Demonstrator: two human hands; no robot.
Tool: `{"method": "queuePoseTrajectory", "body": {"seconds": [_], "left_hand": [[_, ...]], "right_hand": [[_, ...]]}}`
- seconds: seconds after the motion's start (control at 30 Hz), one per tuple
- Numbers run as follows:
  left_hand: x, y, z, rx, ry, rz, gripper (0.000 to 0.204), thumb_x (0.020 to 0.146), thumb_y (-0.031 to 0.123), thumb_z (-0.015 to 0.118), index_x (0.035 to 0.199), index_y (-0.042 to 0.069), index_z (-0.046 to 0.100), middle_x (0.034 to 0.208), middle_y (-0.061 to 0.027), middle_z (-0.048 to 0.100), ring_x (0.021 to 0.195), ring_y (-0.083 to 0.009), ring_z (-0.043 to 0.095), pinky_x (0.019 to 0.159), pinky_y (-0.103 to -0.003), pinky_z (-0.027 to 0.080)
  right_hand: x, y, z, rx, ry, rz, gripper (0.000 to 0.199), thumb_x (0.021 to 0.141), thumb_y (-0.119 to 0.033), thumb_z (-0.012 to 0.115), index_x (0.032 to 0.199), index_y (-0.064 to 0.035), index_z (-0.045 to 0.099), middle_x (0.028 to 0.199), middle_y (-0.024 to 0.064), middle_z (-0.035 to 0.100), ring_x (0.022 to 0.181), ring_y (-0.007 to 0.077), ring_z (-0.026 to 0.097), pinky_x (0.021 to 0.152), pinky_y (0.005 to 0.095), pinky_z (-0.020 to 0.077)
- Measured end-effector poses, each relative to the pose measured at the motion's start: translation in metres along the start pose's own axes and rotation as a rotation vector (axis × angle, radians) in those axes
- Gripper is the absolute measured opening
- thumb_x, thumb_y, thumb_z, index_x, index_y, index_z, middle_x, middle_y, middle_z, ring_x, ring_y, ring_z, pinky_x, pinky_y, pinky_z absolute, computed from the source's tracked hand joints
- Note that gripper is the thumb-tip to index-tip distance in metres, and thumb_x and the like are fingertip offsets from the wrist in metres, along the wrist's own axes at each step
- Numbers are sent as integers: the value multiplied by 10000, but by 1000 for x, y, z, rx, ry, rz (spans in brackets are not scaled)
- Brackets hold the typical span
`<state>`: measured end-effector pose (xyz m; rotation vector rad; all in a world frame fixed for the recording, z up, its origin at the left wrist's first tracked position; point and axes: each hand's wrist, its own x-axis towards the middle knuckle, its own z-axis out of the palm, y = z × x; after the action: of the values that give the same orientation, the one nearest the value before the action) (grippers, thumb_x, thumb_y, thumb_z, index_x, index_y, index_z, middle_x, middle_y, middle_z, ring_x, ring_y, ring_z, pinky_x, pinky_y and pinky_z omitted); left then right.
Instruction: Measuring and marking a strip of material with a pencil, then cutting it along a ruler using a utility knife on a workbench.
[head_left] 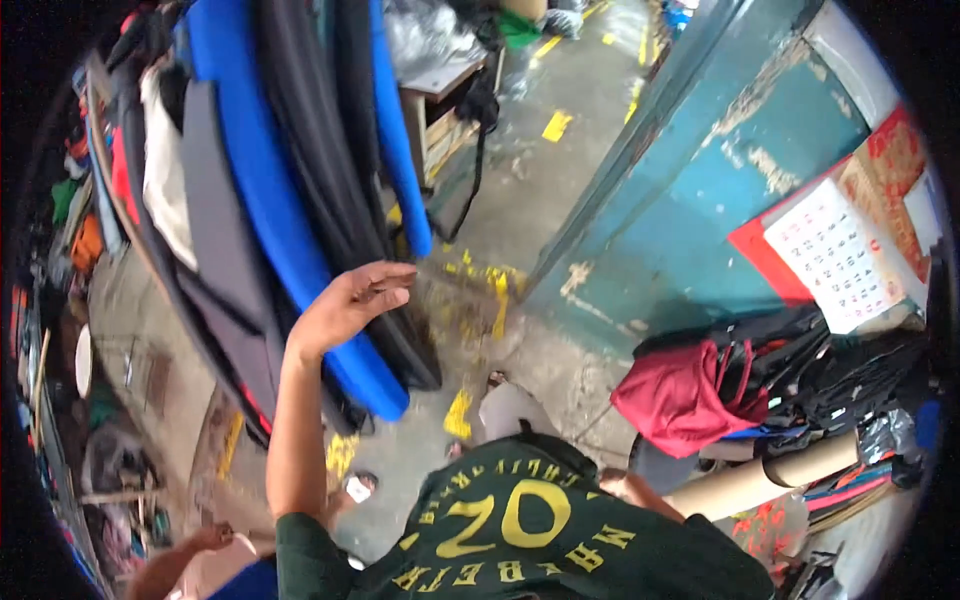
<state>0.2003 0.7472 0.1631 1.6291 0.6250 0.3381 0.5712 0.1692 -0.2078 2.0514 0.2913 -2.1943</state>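
My left hand (352,303) is raised at the end of a bent forearm. Its fingers are slightly curved, with the thumb apart from them, and nothing shows between them. Right behind it hang long sheets of cloth, a blue one (262,190) and a black one (312,130); whether the hand touches them I cannot tell. Low by my waist is my right hand (632,490), partly hidden by my dark green shirt (450,520) with yellow lettering. Near it lies the end of a brown cardboard tube (765,478); the fingers there are hidden.
At the right stands a worn teal metal cabinet (690,215) with a calendar (830,250) on it. A dark red bag (690,395) and black cloth are heaped below. Another person's arm (185,560) shows at the lower left. Yellow marks (557,125) line the concrete floor.
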Motion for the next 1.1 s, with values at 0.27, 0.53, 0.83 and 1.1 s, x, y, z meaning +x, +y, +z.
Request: {"method": "queuePoseTrajectory", "body": {"seconds": [0.27,0.53,0.83,1.1], "left_hand": [[226,180,-49,59,-21,536,321,1030,214,651,1267,1,686,1167,-53,721,1088,-129,650,952,-270,500],[368,330,-147,583,348,1369,578,992,328,560,1384,-94,514,1349,-205,627,1240,-317,622,1106,-464,471],[741,116,-564,204,64,1259,560,1000,333,554,1377,-81,527,1351,-190,627,1233,-302,621,1093,-447,472],[1035,95,-595,-52,-292,1127,544,1008,337,548,1370,-68,541,1352,-176,627,1225,-287,619,1079,-430,473]], "right_hand": [[5,-190,-141,-218,501,-756,322,900,-273,673,1173,-109,717,1040,171,729,970,288,701,874,379,559],[-197,-497,-235,-252,670,-1143,306,1006,-293,590,1176,-57,684,1129,163,707,1010,334,685,858,433,544],[-253,-657,-301,-78,764,-1316,219,996,-185,632,1163,-59,699,1072,134,699,976,336,675,852,396,537],[-247,-703,-369,854,933,-846,231,987,-211,680,1136,-39,720,941,100,726,793,168,689,731,337,554]]}}
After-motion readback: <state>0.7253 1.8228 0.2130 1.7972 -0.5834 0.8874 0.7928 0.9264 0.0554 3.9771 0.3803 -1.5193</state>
